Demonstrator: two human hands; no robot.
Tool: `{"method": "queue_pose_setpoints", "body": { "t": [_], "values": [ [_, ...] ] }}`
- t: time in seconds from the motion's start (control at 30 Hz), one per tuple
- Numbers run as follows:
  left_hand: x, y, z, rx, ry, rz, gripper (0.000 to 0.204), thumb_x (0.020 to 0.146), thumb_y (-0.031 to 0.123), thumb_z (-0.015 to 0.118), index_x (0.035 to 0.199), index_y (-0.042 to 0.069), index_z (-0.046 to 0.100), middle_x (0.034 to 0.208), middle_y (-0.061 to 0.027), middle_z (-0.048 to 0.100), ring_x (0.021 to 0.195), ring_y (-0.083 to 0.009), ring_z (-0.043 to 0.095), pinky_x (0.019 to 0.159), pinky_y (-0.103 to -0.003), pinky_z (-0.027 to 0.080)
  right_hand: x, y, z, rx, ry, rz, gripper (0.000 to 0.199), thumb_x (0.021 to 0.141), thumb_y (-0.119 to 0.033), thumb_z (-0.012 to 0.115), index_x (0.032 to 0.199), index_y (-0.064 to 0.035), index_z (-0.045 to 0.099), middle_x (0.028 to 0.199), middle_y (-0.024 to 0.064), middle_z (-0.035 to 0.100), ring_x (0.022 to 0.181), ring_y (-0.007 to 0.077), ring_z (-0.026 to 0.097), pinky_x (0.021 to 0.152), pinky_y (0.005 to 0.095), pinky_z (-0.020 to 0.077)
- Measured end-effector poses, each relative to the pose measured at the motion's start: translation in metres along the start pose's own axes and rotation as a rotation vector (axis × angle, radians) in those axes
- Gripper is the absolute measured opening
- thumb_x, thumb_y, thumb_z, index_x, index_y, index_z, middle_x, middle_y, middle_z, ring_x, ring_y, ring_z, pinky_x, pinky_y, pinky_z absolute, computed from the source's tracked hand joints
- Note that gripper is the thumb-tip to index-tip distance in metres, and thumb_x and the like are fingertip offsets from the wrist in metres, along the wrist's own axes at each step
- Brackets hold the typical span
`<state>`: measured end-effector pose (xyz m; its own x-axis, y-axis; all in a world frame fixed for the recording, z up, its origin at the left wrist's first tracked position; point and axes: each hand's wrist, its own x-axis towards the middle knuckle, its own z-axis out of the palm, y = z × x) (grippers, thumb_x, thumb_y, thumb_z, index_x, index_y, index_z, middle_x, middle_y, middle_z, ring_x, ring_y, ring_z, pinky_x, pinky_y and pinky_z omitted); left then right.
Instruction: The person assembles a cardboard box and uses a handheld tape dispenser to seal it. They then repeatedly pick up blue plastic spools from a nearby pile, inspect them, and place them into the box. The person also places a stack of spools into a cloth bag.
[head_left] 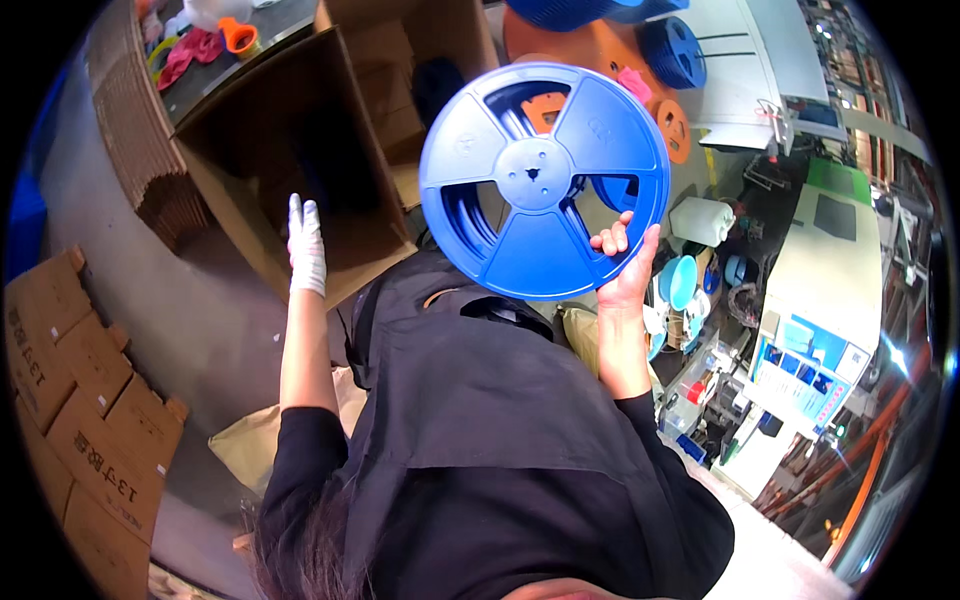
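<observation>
In the middle of the view, up high, a big blue plastic reel (544, 180) is held flat toward the camera, in front of an open cardboard box (300, 160). The right hand (628, 262) is bare and grips the reel's lower right rim; the thumb lies on the front, and the other fingers are hidden behind the rim. The left hand (306, 246) wears a white glove and holds nothing, its fingers straight and close together, near the box's dark opening. The inside of the box is too dark to make out. More blue reels (672, 52) lie at the top, partly cut off. Flat brown cartons (75, 400) sit at the left edge, bent by the lens.
</observation>
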<state>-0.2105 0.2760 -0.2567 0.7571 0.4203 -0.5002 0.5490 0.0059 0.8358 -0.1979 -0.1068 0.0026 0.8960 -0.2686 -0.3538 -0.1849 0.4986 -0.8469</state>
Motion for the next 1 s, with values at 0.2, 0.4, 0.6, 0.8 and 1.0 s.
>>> {"method": "queue_pose_setpoints", "body": {
  "t": [0.2, 0.4, 0.6, 0.8, 1.0],
  "values": [
    [-0.043, 0.102, 0.002, -0.045, 0.151, 0.449, 0.043, 0.095, 0.021, 0.054, 0.135, 0.005, 0.047, 0.137, -0.0111, 0.048, 0.125, -0.0239, 0.045, 0.107, -0.033, 0.032, 0.007, -0.002, 0.000, 0.258, -0.137, 0.035, 0.040, 0.093, -0.048, 0.052, 0.100, -0.0090, 0.054, 0.061, -0.0055, 0.040, 0.055, 0.0070, 0.045, 0.066, 0.0283, 0.0461],
    [-0.069, 0.144, 0.001, -0.179, 0.195, 0.584, 0.042, 0.093, 0.009, 0.053, 0.134, 0.003, 0.047, 0.135, -0.0105, 0.050, 0.122, -0.0204, 0.047, 0.105, -0.031, 0.033, 0.013, 0.003, 0.000, 0.479, -0.228, 0.114, 0.040, 0.093, -0.046, 0.054, 0.103, -0.0075, 0.052, 0.063, -0.0043, 0.044, 0.059, 0.0084, 0.048, 0.068, 0.0295, 0.0484],
    [-0.094, 0.164, 0.003, -0.120, 0.302, 0.826, 0.043, 0.081, -0.007, 0.056, 0.122, 0.002, 0.056, 0.112, -0.0111, 0.059, 0.104, -0.0246, 0.056, 0.095, -0.034, 0.041, 0.012, 0.002, 0.019, 0.545, -0.244, 0.134, 0.037, 0.093, -0.040, 0.056, 0.105, -0.0057, 0.051, 0.066, -0.0034, 0.045, 0.062, 0.0098, 0.049, 0.073, 0.0304, 0.0509],
    [-0.122, 0.199, 0.032, 0.052, 0.090, 1.137, 0.040, 0.073, -0.008, 0.062, 0.112, 0.004, 0.063, 0.086, -0.0089, 0.065, 0.078, -0.0250, 0.060, 0.077, -0.035, 0.048, 0.009, 0.001, 0.045, 0.309, -0.202, 0.073, 0.045, 0.089, -0.049, 0.057, 0.106, -0.0077, 0.052, 0.069, -0.0029, 0.048, 0.068, 0.0127, 0.056, 0.078, 0.0343, 0.0531],
    [-0.122, 0.209, 0.054, -0.033, -0.386, 0.376, 0.069, 0.084, 0.029, 0.066, 0.141, 0.003, 0.037, 0.110, -0.0187, 0.061, 0.098, -0.0274, 0.062, 0.088, -0.034, 0.048, -0.002, 0.006, 0.073, 0.072, -0.170, 0.054, 0.052, 0.089, -0.055, 0.053, 0.107, -0.0068, 0.052, 0.073, -0.0011, 0.054, 0.075, 0.0171, 0.062, 0.081, 0.0361, 0.0531]
  ]
}}
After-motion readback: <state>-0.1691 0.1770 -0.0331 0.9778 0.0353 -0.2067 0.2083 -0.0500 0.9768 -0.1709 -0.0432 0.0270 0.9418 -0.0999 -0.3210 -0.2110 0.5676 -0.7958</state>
